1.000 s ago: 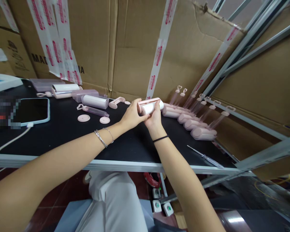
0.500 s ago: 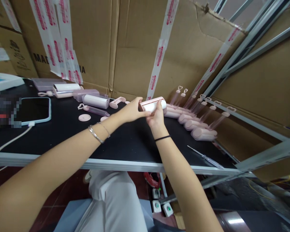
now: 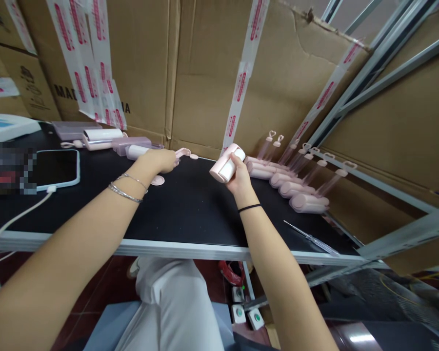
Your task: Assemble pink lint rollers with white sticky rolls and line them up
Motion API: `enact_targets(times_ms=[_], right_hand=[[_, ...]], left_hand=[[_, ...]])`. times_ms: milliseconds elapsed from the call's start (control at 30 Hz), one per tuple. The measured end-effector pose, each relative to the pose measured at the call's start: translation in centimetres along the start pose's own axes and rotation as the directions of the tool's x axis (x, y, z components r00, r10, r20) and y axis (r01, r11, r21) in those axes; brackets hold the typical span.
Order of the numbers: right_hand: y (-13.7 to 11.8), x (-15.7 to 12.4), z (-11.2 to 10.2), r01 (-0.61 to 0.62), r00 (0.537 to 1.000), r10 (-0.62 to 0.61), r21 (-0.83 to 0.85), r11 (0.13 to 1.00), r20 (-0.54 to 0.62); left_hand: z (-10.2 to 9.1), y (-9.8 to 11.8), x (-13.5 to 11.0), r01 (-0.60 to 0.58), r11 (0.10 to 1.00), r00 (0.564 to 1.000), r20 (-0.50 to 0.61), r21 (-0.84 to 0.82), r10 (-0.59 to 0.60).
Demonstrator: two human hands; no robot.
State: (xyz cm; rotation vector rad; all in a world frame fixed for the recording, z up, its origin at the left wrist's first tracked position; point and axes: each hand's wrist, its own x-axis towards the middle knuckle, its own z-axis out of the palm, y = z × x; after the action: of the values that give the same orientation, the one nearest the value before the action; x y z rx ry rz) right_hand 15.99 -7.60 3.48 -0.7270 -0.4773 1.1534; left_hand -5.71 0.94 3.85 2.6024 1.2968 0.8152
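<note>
A pink-and-white roller point(image 3: 224, 168), a white cylinder set in a pink curved shell, is tilted above the table. My right hand point(image 3: 240, 179) is closed around it, the thumb lying on the white part. Over at the back left of the table, my left hand point(image 3: 164, 162) has its fingers closed at the near end of a pink U-shaped bracket point(image 3: 183, 152); part of the bracket is hidden behind the fingers. A small pink disc point(image 3: 193, 157) lies just right of the bracket. Below my left wrist is a larger round pink cap point(image 3: 157, 180).
Several pink rollers with clear heart-loop handles point(image 3: 309, 202) stand in a row at right. A screwdriver point(image 3: 312, 238) lies near the front right edge. At left are a phone point(image 3: 57, 168) with a cable and a white roller point(image 3: 136, 152). Cardboard point(image 3: 201, 73) walls the back.
My left hand has let go of the roller and moved left to the pink bracket. My right hand keeps the roller, now turned more upright, with its white side towards the right.
</note>
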Motion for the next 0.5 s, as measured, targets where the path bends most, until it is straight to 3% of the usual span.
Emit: enact_targets(times_ms=[33, 67, 200, 333, 500], right_hand=[[0.0, 0.1, -0.1, -0.006, 0.999, 0.007, -0.035, 0.999, 0.033], [0.0, 0.2, -0.2, -0.005, 0.998, 0.01, -0.067, 0.998, 0.067], [0.3, 0.8, -0.9, 0.06, 0.98, -0.026, -0.168, 0.984, 0.197], [0.4, 0.9, -1.4, 0.126, 0.964, -0.063, -0.238, 0.963, 0.258], [-0.1, 0.6, -1.4, 0.153, 0.956, -0.072, -0.278, 0.948, 0.283]], left_hand=[[-0.3, 1.2, -0.1, 0.023, 0.994, 0.997, 0.068, 0.111, -0.03], [-0.5, 2.5, -0.2, -0.004, 0.986, 0.998, 0.065, 0.167, -0.007], [-0.6, 6.2, -0.4, -0.253, 0.961, 0.966, -0.02, 0.115, 0.257], [0.2, 6.8, -0.4, -0.313, 0.948, 0.95, 0.027, 0.065, 0.312], [0.2, 6.3, -0.5, -0.322, 0.925, 0.946, 0.101, 0.2, 0.307]])
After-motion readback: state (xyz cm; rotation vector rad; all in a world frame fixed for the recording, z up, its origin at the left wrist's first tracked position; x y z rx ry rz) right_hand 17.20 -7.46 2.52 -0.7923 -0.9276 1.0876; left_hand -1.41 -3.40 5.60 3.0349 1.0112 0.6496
